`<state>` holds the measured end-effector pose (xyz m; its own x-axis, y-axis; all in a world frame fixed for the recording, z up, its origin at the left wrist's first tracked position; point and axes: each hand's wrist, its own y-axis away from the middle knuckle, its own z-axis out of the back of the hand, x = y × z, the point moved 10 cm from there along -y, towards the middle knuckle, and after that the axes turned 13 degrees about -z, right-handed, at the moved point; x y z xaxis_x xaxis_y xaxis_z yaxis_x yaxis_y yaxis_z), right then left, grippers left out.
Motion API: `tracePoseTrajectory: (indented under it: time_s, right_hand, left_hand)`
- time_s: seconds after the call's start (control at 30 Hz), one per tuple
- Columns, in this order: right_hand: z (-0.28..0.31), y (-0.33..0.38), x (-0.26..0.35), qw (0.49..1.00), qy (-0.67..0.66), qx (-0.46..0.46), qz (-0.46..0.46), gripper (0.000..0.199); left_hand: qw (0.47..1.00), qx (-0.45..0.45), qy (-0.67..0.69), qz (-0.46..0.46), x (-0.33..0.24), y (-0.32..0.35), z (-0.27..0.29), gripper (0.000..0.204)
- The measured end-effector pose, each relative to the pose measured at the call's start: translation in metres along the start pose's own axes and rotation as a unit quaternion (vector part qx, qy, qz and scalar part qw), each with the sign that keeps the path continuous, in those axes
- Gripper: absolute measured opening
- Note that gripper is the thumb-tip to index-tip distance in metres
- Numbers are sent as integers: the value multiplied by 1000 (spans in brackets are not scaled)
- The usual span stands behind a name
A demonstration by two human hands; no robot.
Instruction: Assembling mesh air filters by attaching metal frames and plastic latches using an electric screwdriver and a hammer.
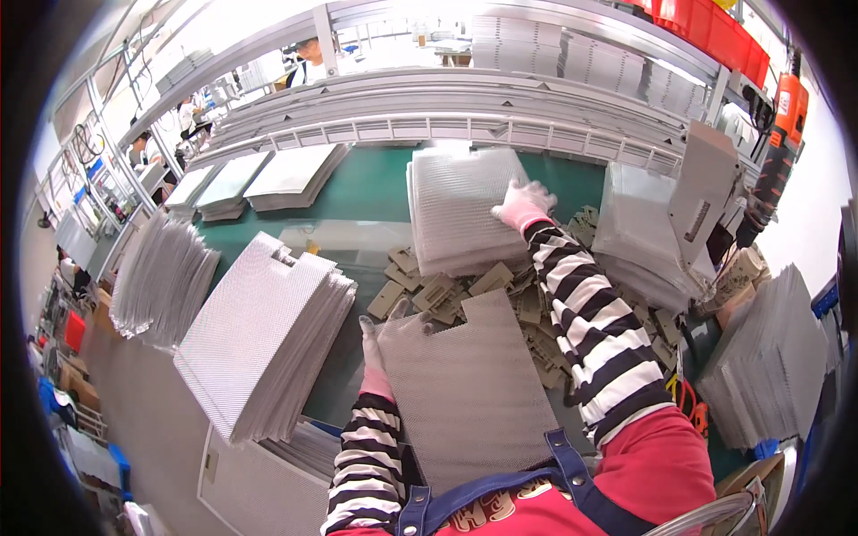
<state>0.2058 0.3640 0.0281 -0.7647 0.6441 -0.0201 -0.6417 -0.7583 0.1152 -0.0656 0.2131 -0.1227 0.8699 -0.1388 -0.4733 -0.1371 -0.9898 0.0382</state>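
My left hand (375, 344), in a pale glove, grips the upper left edge of a grey mesh sheet (465, 393) with a notched top. Its thumb shows at the side, and the other fingers are partly behind the mesh. The sheet leans in front of my body. My right hand (525, 205), also gloved, is stretched out over the right edge of a stack of whitish mesh sheets (466, 201). Its fingers look apart and slightly blurred, with nothing visible in them. Beneath and in front of that stack lie many small beige plastic parts (438, 295).
A tall mesh stack (259, 339) stands left, with another pile (161, 281) beyond it. More sheets (635, 214) sit at the right beside a beige device (706, 192). An orange power screwdriver (786, 112) hangs at upper right. A metal rail (447, 98) spans the green bench's back.
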Motion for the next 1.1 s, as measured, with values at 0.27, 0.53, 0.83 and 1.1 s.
tracePoseTrajectory:
  time_s: [0.27, 0.53, 0.83, 1.1]
  right_hand:
    - [25, -72, -23, 901, -419, -2, 114, 52]
    - [35, -56, -74, 926, -306, -185, 120, 63]
    - [8, -5, -2, 983, -113, -60, 129, 82]
    - [5, 13, 18, 949, -49, -287, 119, 72]
  left_hand:
    - [1000, 14, 26, 6, 0, 0, -3, 92]
    - [999, -15, -28, -16, -8, 2, 6, 92]
    - [1000, 1, 15, 4, 1, -2, 1, 87]
    - [1000, -10, 1, 1, 3, -1, -2, 88]
